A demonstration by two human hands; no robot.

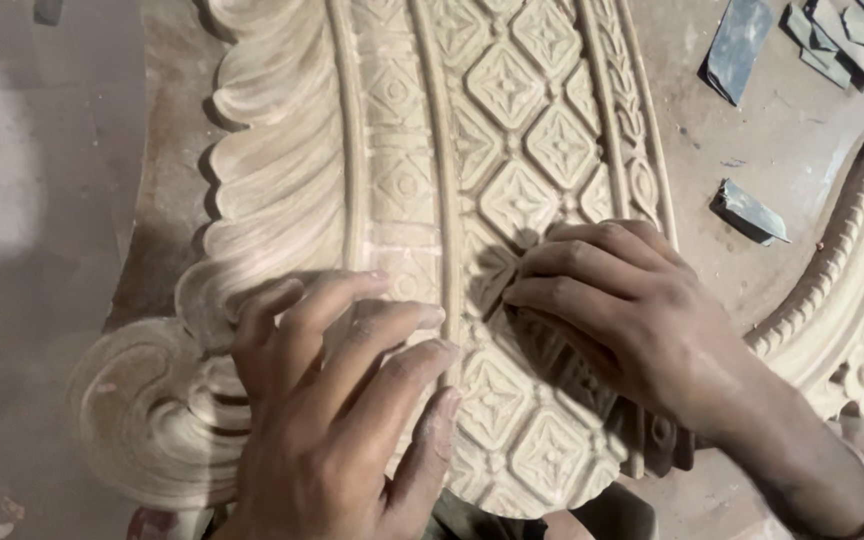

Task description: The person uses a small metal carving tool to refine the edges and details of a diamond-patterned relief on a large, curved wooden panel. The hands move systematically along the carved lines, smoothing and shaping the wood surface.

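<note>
While my left hand (352,400) lies flat and spread on the carved wooden panel (402,190), its fingers rest loosely across the smooth rib beside the band of diamond flowers, holding nothing. My right hand (622,320) is on the same panel, just to the right of the left one, with its fingers curled and pressed together against one diamond flower of the lattice. Whether something small is pinched under those fingertips I cannot tell, as they cover the spot. The panel itself fills the middle of the view: a scalloped leaf edge and a scroll on its left side, the diamond lattice in its centre, a leafy strip along its right edge. It lies on a dusty work surface (802,150). To the right of the panel a second carved piece (852,300) with a beaded rim curves away. Between the two, and up beyond the panel's right edge, lie folded grey scraps of sandpaper (747,212).
</note>
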